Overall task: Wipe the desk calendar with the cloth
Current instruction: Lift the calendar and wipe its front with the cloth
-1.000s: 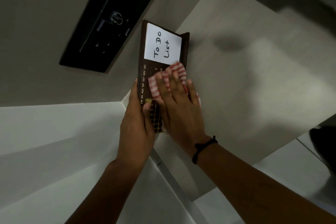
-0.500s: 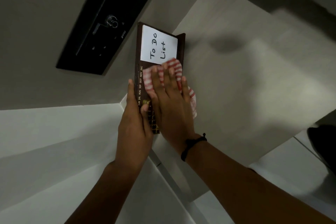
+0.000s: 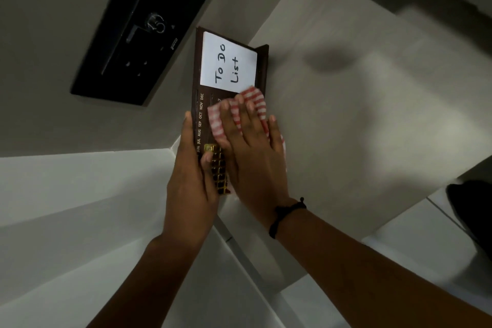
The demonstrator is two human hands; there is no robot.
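Observation:
A dark brown desk calendar [image 3: 198, 80] stands on the light desk top [image 3: 346, 120], with gold month names down its left side and a white "To Do List" note [image 3: 228, 61] on its upper part. My left hand [image 3: 191, 176] grips the calendar's lower left edge, thumb on the gold date pegs. My right hand [image 3: 253, 149] lies flat over a red and white striped cloth [image 3: 253, 100], pressing it against the calendar's middle, just below the note. The calendar's date area is mostly hidden under the cloth and hand.
A black device [image 3: 149, 24] sits on the surface left of the calendar. White cabinet or drawer faces [image 3: 80, 208] fill the lower left. A dark object [image 3: 471, 208] shows at the right edge, beyond the desk's corner.
My right hand and the cloth have shifted slightly over the calendar's face, staying just below the note. My left hand keeps its grip on the calendar.

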